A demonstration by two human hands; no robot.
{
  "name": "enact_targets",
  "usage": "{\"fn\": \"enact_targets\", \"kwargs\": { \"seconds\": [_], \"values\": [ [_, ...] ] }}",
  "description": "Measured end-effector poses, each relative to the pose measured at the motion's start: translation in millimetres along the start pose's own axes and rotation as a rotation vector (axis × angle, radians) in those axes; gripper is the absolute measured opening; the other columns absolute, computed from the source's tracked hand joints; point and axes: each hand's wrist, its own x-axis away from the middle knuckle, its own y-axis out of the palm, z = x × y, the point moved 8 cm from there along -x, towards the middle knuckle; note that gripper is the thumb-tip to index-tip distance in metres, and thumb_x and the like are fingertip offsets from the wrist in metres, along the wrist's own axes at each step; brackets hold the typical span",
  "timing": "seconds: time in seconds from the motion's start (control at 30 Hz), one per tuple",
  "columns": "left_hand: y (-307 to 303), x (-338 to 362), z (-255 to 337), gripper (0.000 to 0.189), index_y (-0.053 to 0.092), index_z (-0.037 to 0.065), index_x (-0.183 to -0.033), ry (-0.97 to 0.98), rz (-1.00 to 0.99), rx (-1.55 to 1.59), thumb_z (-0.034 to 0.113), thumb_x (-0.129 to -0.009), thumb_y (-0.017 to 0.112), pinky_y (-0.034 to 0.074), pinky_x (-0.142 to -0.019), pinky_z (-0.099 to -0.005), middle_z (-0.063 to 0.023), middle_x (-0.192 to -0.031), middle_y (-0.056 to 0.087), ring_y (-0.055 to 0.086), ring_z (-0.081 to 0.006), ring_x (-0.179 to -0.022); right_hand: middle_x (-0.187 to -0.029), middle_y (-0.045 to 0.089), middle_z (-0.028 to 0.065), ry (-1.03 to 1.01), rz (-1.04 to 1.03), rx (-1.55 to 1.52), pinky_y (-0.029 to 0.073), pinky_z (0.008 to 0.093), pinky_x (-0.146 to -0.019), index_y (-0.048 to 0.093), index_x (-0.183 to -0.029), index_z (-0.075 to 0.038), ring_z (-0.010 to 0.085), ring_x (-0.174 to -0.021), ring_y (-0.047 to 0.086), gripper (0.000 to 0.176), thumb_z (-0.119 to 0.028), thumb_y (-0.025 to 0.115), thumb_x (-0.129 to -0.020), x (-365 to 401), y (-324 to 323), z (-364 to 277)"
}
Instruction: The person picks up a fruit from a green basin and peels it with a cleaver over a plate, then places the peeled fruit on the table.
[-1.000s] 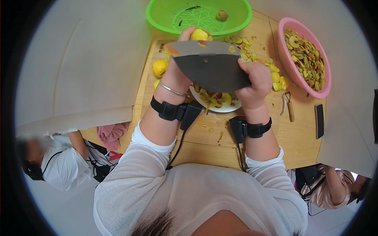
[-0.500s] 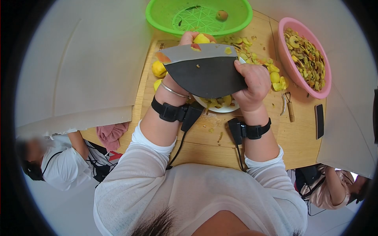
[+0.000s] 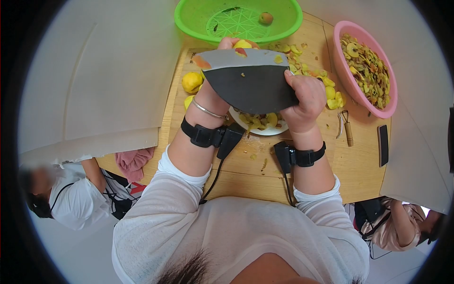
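Note:
My right hand (image 3: pixel 306 100) is closed on a broad cleaver (image 3: pixel 250 90), its thumb on the corner of the blade. The blade is black with a silver edge facing away from me, and scraps of peel cling to it. Behind it, my left hand (image 3: pixel 228 43) is closed around a yellow, partly peeled fruit (image 3: pixel 243 44); the blade hides most of both. Peeled yellow fruits (image 3: pixel 192 82) lie left of my left wrist. Below the cleaver is a white plate (image 3: pixel 275 131) of peel scraps, partly covered.
A green basket (image 3: pixel 189 28) with one unpeeled fruit (image 3: pixel 266 18) stands at the back. At right are a pink basin (image 3: pixel 390 111) of peelings, fruit pieces (image 3: pixel 329 92), a wooden-handled peeler (image 3: pixel 349 132) and a phone (image 3: pixel 383 146). A pink cloth (image 3: pixel 134 163) lies left. Two people sit nearby.
The cleaver has shifted slightly up and to the right with my right hand, uncovering more of the plate and the yellow fruit at left. My left hand keeps its hold.

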Motion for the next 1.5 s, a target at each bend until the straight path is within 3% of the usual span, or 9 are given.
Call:
{"fn": "enact_targets", "kwargs": {
  "seconds": [0.3, 0.37, 0.5, 0.73, 0.87, 0.93, 0.97, 1.07, 1.5],
  "values": [
    [1, -6, 5, 0.026, 0.053, 0.007, -0.109, -0.145, 0.112, 0.256, 0.030, -0.100, 0.045, 0.051, -0.083, -0.0309, -0.0063, -0.095, 0.062, 0.062, -0.0176, -0.092, -0.069, 0.062, 0.0069, 0.058, -0.022, -0.016, 0.043, 0.0334, -0.058, 0.068, -0.087, -0.009, 0.0249, -0.063, 0.060, 0.027, -0.006, 0.076, -0.062, 0, 0, 6],
    [-2, -4, -1, 0.032, 0.055, 0.006, -0.104, -0.292, 0.343, 0.422, 0.035, -0.099, 0.043, 0.051, -0.063, -0.0252, -0.0056, -0.085, 0.060, 0.059, -0.0148, -0.073, -0.070, 0.063, 0.0056, 0.068, -0.014, 0.001, 0.043, 0.0341, -0.058, 0.067, -0.089, -0.011, 0.0252, -0.064, 0.060, 0.028, -0.008, 0.076, -0.062, 3, 0, 12],
    [18, -8, 6, 0.039, 0.055, 0.006, -0.086, -0.424, 0.157, 0.337, 0.035, -0.096, 0.031, 0.019, -0.036, -0.0195, -0.0056, -0.063, 0.050, 0.031, -0.0086, -0.044, -0.071, 0.064, 0.0095, 0.245, 0.009, 0.017, 0.046, 0.0340, -0.060, 0.068, -0.084, -0.008, 0.0283, -0.064, 0.061, 0.025, 0.001, 0.070, -0.061, 12, -1, 38],
    [11, -9, -1, 0.038, 0.057, 0.007, -0.093, -0.411, 0.087, 0.330, 0.038, -0.095, 0.036, 0.021, -0.036, -0.0171, -0.0125, -0.072, 0.057, 0.035, -0.0078, -0.046, -0.069, 0.062, 0.0089, 0.440, 0.184, -0.124, 0.046, 0.0338, -0.058, 0.067, -0.084, -0.006, 0.0271, -0.061, 0.059, 0.022, 0.002, 0.071, -0.065, 18, -11, 50],
    [18, -7, 4, 0.038, 0.054, 0.007, -0.080, -0.439, 0.040, 0.393, 0.037, -0.095, 0.035, 0.033, -0.041, -0.0205, -0.0091, -0.068, 0.055, 0.043, -0.0110, -0.050, -0.069, 0.063, 0.0069, 0.162, 0.095, -0.037, 0.043, 0.0331, -0.056, 0.068, -0.087, -0.008, 0.0243, -0.060, 0.059, 0.022, -0.005, 0.075, -0.066, 4, -12, 23],
    [7, 0, -2, 0.039, 0.056, 0.006, -0.092, -0.436, 0.411, 0.489, 0.042, -0.095, 0.042, 0.047, -0.056, -0.0246, -0.0091, -0.079, 0.061, 0.056, -0.0166, -0.061, -0.069, 0.063, 0.0058, 0.097, 0.054, -0.059, 0.042, 0.0327, -0.055, 0.068, -0.088, -0.010, 0.0235, -0.060, 0.058, 0.024, -0.007, 0.075, -0.065, -2, -9, 11],
    [-6, -2, 1, 0.037, 0.050, 0.003, -0.110, -0.063, 0.176, 0.156, 0.037, -0.094, 0.053, 0.052, -0.072, -0.0295, -0.0077, -0.090, 0.064, 0.063, -0.0191, -0.077, -0.069, 0.062, 0.0046, 0.030, 0.013, -0.080, 0.041, 0.0324, -0.055, 0.068, -0.089, -0.011, 0.0226, -0.060, 0.058, 0.026, -0.009, 0.075, -0.063, -4, -6, 3],
    [-5, 3, 18, 0.026, 0.049, 0.011, -0.117, -0.018, 0.099, -0.451, 0.029, -0.102, 0.039, 0.050, -0.077, -0.0249, -0.0046, -0.095, 0.060, 0.060, -0.0111, -0.084, -0.069, 0.062, 0.0034, -0.027, 0.008, -0.074, 0.041, 0.0328, -0.057, 0.069, -0.090, -0.012, 0.0227, -0.061, 0.058, 0.031, -0.009, 0.073, -0.059, 3, 0, -1],
    [-4, 3, 3, 0.025, 0.051, 0.011, -0.116, 0.029, 0.040, -0.194, 0.029, -0.101, 0.041, 0.049, -0.085, -0.0269, -0.0060, -0.105, 0.061, 0.060, -0.0146, -0.092, -0.070, 0.061, 0.0033, -0.010, 0.001, -0.001, 0.040, 0.0334, -0.056, 0.068, -0.090, -0.012, 0.0227, -0.062, 0.058, 0.029, -0.010, 0.073, -0.061, -1, -2, -4]
  ]
}}
